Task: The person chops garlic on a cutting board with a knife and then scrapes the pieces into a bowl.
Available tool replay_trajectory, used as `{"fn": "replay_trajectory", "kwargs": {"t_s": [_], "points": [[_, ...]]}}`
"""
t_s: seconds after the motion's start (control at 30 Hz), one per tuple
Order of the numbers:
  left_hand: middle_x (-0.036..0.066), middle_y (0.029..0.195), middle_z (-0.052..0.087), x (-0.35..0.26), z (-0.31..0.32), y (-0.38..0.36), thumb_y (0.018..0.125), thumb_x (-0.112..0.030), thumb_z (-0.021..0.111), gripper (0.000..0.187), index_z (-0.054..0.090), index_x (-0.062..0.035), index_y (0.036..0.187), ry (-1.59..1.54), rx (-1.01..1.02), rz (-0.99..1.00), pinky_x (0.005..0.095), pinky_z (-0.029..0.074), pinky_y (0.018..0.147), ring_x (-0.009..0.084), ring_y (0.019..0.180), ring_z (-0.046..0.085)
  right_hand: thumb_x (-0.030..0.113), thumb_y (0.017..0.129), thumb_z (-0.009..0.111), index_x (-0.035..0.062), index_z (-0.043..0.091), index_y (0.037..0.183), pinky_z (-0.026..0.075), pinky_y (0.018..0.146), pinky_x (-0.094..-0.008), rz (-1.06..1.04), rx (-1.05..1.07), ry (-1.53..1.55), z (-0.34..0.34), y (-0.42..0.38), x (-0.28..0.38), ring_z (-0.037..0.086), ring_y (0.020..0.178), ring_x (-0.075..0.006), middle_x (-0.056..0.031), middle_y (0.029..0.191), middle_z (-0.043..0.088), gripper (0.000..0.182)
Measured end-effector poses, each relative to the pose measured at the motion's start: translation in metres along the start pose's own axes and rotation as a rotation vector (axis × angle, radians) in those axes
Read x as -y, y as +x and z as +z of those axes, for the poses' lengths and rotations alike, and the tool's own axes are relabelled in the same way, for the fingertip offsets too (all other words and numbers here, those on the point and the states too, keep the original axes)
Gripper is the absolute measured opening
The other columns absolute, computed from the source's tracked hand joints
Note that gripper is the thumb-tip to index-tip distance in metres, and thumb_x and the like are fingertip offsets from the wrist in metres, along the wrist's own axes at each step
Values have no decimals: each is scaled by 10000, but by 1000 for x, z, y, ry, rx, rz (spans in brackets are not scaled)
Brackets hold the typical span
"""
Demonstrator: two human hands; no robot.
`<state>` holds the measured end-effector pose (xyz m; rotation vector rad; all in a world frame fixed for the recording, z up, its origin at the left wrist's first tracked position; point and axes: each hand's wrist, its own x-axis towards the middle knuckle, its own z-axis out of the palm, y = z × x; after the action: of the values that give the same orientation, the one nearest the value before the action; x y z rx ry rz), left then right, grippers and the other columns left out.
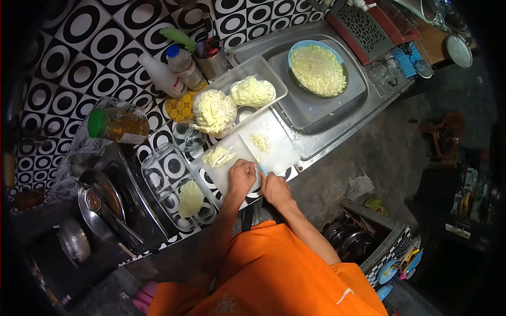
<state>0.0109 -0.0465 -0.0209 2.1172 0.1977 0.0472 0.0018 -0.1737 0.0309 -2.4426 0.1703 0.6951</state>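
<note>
Counter (159,138), topped in black-and-white ring-patterned tile; matching patterned wall (87,31) behind.

Front edge, middle: white cutting board (284,151), bearing sliced cabbage (219,156) toward its left side and finely chopped cabbage (260,142) farther right. Left hand (242,176): fingers curled over the board; whether it grips a piece, cannot tell. Right hand (276,189): clenched round the blue handle of a knife (262,168), just beside the left.

Behind the board: clear plastic tub (275,73) with two cabbage heads (213,111). Toward the back edge: white bottle (161,78), blue-capped bottle (184,68), steel utensil cup (212,65).

Left of the board: clear container (157,169) with pale cabbage leaf (190,199); green-lidded jar (126,129) farther back.

Left end: dark stove (139,203), steel pan, metal pot (74,240).

Right end: steel sink (316,141), holding a blue-rimmed bowl (311,92) heaped with chopped cabbage; red-framed dish rack (363,30) beyond.

Room: grey floor (382,138), crumpled cloth (360,185), brown chair (447,131), open cabinet with dark pans (349,241).
</note>
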Motion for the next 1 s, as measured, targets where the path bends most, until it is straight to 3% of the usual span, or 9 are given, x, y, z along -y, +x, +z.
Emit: {"fn": "replay_trajectory", "kwargs": {"t_s": [0.2,0.3,0.37,0.5,0.6,0.83,1.0], "points": [[127,770,603,7,2,-1,713,-7,612,123,680,-23,815,20,12,-11,337,484,579,261,631,591,353,942,400,-72,577,836,456,722,-549,30,27,-34,18,-10,-17,569,790,-509,-346,770,577,472],[114,775,618,8,2,-6,716,5,614,135,688,-5,829,15,12,17,290,479,585,211,599,594,361,940,400,-73,580,822,456,722,-549,-32,-34,12,18,-1,-14,565,787,-514,-347,774,577,485],[126,763,608,6,2,-4,710,-16,616,121,689,-35,806,-6,-6,6,331,482,578,260,611,591,357,940,395,-69,587,838,462,763,-542,3,77,-27,0,7,1,578,839,-506,-341,831,594,478],[118,742,621,7,-1,0,696,-22,640,107,696,-42,784,-13,-4,-76,318,486,584,231,606,603,362,938,397,-63,589,846,457,775,-544,66,95,-25,-2,-16,-2,577,841,-507,-338,848,595,475],[113,720,622,12,0,3,689,-22,654,99,699,-42,774,-17,12,-92,311,484,584,215,610,606,363,937,401,-74,586,794,443,728,-567,33,-15,21,19,-14,-17,566,786,-511,-349,782,577,496],[119,719,627,11,-1,4,687,-16,666,98,705,-37,775,-94,13,-195,294,482,599,204,616,600,361,935,402,-84,587,795,449,732,-552,9,36,5,4,-13,-6,569,792,-507,-343,777,580,502],[120,724,625,8,-2,4,684,-10,644,114,703,-34,779,-72,17,-138,304,479,590,214,610,596,363,934,400,-82,595,827,454,741,-543,34,6,33,21,-14,-20,567,807,-510,-344,788,582,497]]}}
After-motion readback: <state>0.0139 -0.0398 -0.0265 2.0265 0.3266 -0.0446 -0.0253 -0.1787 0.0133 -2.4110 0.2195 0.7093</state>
